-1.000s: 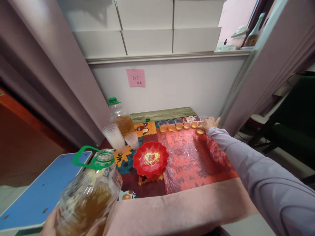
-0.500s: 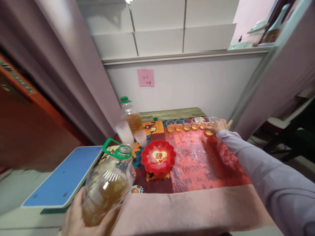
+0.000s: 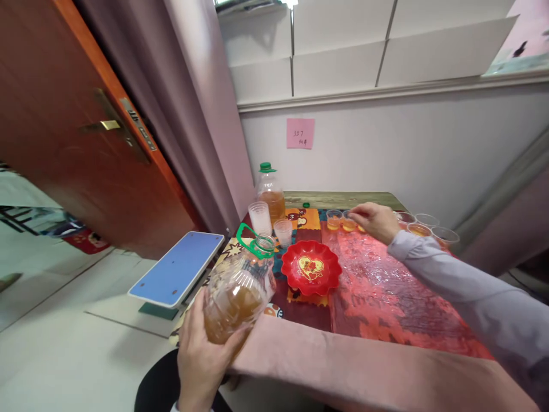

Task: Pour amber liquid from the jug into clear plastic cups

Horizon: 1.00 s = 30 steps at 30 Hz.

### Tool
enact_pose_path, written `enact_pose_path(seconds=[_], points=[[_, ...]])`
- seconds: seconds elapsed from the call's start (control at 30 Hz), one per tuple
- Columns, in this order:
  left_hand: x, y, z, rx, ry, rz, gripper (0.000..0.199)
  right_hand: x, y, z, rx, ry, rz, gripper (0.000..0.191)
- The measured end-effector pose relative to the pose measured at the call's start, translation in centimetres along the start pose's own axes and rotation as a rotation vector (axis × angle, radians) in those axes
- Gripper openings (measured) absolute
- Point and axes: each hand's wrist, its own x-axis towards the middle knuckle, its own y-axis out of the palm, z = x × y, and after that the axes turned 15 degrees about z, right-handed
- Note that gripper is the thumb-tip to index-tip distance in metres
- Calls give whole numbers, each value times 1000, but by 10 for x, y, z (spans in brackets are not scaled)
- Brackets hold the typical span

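Observation:
My left hand (image 3: 210, 343) is wrapped round the lower part of an uncapped clear jug (image 3: 240, 297) with a green handle and amber liquid inside. The jug leans at the table's front left. My right hand (image 3: 375, 220) reaches over a row of clear plastic cups (image 3: 334, 220) holding amber liquid; its fingers are bent together at the cups, and their tips are too small to show a grip. Right of that hand are more cups (image 3: 445, 236). A red scalloped dish (image 3: 311, 268) sits mid-table. Behind the jug are stacked cups (image 3: 259, 218) and a cup (image 3: 283, 232).
A second jug (image 3: 272, 200) with a green cap stands at the back left. A loose green cap (image 3: 306, 205) lies on the table's wooden back edge (image 3: 343, 199). A blue board (image 3: 178, 269) is left of the table, near a brown door (image 3: 86, 126).
The view has swung left. My right hand has moved leftward along the cup row, off the cups at its right end. My left hand still holds the jug.

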Motion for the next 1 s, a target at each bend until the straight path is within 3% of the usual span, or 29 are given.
enact_pose_path(seconds=[0.13, 0.2, 0.3, 0.57, 0.8, 1.0], points=[[-2, 4, 2, 31, 48, -36, 111, 16, 41, 99, -121, -288, 218, 30], [-3, 5, 1, 62, 83, -57, 108, 27, 60, 135, -193, -310, 311, 32], [-4, 6, -1, 107, 137, -75, 107, 48, 84, 167, -212, -299, 369, 38], [-7, 4, 0, 102, 175, -101, 108, 74, 106, 175, -233, -234, 443, 28], [-8, 2, 3, 82, 145, -122, 105, 81, 114, 172, -200, -127, 381, 17], [-9, 2, 3, 72, 146, -123, 105, 80, 122, 170, -116, -142, 272, 16]])
